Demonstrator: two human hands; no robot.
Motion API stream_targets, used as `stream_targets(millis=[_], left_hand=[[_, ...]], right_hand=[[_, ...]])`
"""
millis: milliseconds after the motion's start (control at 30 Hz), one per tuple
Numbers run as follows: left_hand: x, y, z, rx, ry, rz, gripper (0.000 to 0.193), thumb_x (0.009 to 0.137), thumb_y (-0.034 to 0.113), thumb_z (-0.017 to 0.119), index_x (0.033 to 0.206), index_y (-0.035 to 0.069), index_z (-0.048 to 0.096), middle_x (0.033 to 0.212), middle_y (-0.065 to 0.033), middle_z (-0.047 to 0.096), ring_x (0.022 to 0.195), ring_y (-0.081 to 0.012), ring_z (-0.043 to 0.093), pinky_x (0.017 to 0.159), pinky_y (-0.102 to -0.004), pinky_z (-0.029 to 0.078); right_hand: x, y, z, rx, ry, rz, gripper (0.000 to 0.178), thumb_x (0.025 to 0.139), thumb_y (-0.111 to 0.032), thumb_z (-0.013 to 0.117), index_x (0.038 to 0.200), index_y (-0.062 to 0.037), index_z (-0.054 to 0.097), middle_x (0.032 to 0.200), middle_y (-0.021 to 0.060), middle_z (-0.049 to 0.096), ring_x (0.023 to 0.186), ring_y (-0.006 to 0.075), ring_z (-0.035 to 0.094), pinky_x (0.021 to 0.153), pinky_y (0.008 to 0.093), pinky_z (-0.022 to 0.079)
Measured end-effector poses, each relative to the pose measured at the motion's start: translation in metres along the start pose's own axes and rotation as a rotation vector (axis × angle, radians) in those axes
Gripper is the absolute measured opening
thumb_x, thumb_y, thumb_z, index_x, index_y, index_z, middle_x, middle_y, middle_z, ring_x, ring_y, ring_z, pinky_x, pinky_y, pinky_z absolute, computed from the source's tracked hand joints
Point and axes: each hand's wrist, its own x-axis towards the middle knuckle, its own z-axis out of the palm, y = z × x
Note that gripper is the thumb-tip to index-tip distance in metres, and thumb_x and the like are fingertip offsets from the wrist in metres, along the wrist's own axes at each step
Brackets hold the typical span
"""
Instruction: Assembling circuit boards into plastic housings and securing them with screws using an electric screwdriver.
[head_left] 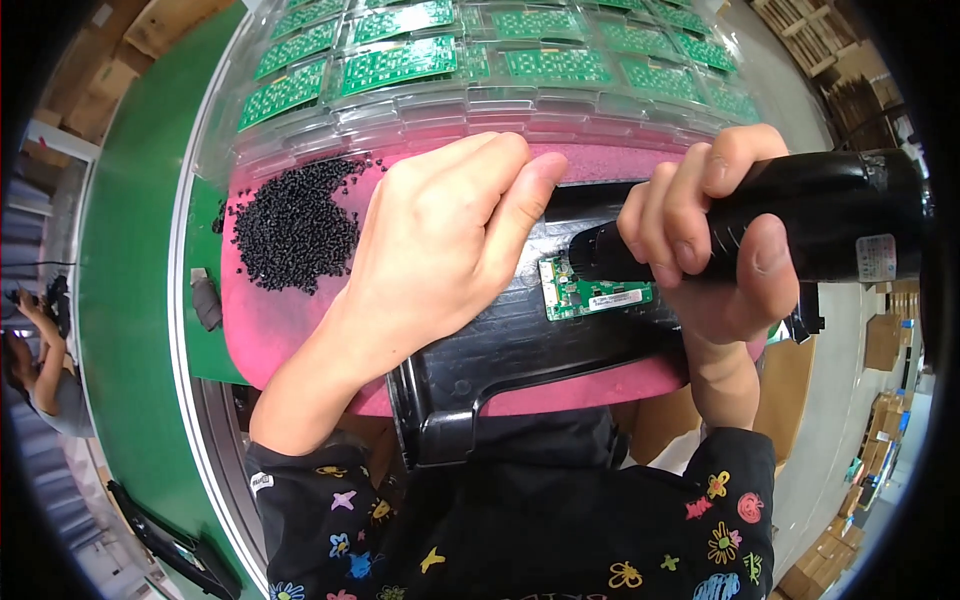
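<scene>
My right hand (715, 215) is wrapped around a thick black power screwdriver (840, 205). The tool lies nearly level, its narrow end pointing left over a small green circuit board (600, 305). That board rests on a long black plastic housing (480, 355). Above the housing's left part is my left hand (440, 220), fingers curled and thumb pressed toward the forefinger; whatever it may hold is hidden. To its left, a heap of tiny black screws (295, 225) is spread on the pink mat (265, 340). The tool covers part of the board.
Clear plastic trays (420, 115) of green circuit boards stand behind the mat. A dark wrapped piece (205, 300) lies left of the mat. Another black housing (170, 545) sits at the lower left. A person (45, 360) is at the far left; cardboard boxes (885, 340) stand at right.
</scene>
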Motion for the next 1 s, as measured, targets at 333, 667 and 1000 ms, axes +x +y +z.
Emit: stream_targets(millis=[333,667,1000], left_hand=[[-0.005,-0.009,-0.001,-0.047,-0.106,-0.021,0.009,0.086,0.006,0.062,0.085,-0.002,0.06,0.074,-0.0203,0.06,0.072,-0.0395,0.061,0.063,-0.0443,0.048],[-0.015,-0.014,0.001,-0.027,-0.343,-0.074,0.011,0.081,0.007,0.066,0.087,-0.003,0.066,0.07,-0.0174,0.064,0.067,-0.0344,0.064,0.063,-0.0379,0.051],[-0.007,-0.013,0.01,-0.137,-0.351,0.183,0.014,0.079,0.008,0.07,0.089,0.002,0.063,0.077,-0.0098,0.063,0.07,-0.029,0.064,0.06,-0.037,0.05]], right_hand=[[0.017,0.015,0.012,-0.171,-0.048,0.01,0.036,0.088,-0.034,0.061,0.09,-0.0059,0.04,0.059,0.0,0.04,0.044,0.0087,0.036,0.043,0.0228,0.032],[0.008,0.007,0.012,-0.081,-0.011,0.003,0.034,0.091,-0.037,0.056,0.099,-0.0057,0.046,0.062,-0.0018,0.043,0.047,0.0093,0.04,0.049,0.0258,0.035],[-0.003,-0.024,-0.002,0.277,0.078,-0.243,0.035,0.089,-0.039,0.058,0.1,-0.0082,0.047,0.066,-0.0039,0.048,0.049,0.0061,0.045,0.054,0.023,0.038]])
